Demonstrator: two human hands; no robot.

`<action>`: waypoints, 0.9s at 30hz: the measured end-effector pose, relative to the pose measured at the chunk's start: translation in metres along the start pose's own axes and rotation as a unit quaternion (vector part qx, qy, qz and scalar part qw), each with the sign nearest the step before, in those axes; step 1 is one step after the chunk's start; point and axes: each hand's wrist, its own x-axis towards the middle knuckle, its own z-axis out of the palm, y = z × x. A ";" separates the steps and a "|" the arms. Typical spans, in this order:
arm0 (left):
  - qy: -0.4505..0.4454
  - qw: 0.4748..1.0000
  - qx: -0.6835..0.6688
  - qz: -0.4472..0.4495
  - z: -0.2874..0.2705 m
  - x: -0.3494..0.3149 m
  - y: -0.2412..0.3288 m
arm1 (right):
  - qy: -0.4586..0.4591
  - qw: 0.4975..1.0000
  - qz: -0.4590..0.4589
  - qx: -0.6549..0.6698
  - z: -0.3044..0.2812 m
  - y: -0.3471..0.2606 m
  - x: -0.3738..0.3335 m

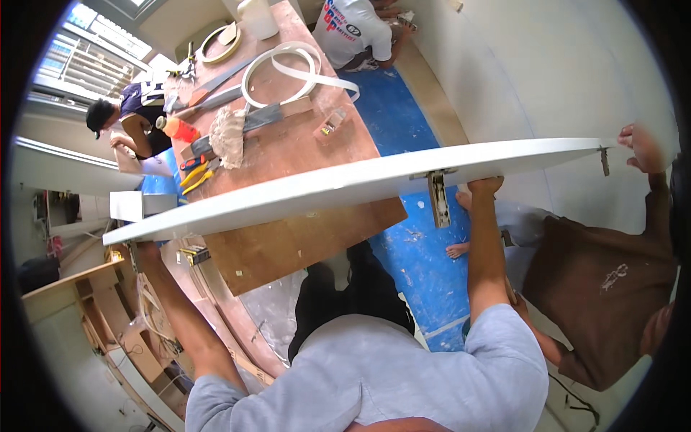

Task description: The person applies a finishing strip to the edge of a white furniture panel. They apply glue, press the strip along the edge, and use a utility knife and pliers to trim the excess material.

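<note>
A long white cabinet door [309, 191] stretches across in front of me, held edge-up above the workbench. Metal hinges [439, 200] are fixed to it, one right of the middle and another [604, 160] by its right end. My right hand [486, 186] is closed at the door's lower edge, right of the middle hinge. Under the left end, my left hand [149, 250] supports the door; its fingers are mostly hidden behind it. A co-worker in a brown shirt [604, 273] stands at the right, with a blurred raised hand [642, 146] near the door's right end.
Beyond the door, a wooden workbench [288, 169] carries a coil of white edging strip [248, 83], yellow-handled pliers [198, 178], an orange bottle [178, 129] and a rag [228, 137]. Blue sheeting [410, 252] covers the floor. Two more people [356, 32] [137, 119] are farther off.
</note>
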 end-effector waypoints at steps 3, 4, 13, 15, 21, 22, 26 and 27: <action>-0.010 0.994 -0.101 -0.033 -0.012 -0.025 0.033 | -0.083 0.996 0.016 0.003 -0.046 -0.009 0.000; -0.146 0.963 -0.206 -0.097 -0.034 -0.030 0.053 | -0.248 0.968 0.034 0.006 -0.070 -0.018 0.004; -0.035 0.991 -0.114 -0.062 -0.184 -0.088 0.230 | -0.095 0.992 0.050 -0.069 -0.077 0.041 -0.115; 0.088 0.994 -0.051 -0.041 -0.182 -0.074 0.222 | -0.023 0.996 0.006 -0.084 -0.053 0.064 -0.189; 0.205 0.955 0.209 -0.041 -0.283 -0.035 0.246 | 0.022 0.991 -0.052 -0.120 -0.063 0.136 -0.308; 0.176 0.943 0.280 -0.031 -0.306 -0.031 0.253 | 0.075 0.981 -0.064 -0.165 -0.064 0.150 -0.322; 0.067 0.971 0.193 -0.121 -0.290 -0.011 0.212 | 0.194 0.959 -0.102 -0.182 -0.117 0.171 -0.351; 0.108 0.961 0.219 -0.129 -0.289 -0.005 0.207 | 0.229 0.948 -0.100 -0.198 -0.125 0.175 -0.354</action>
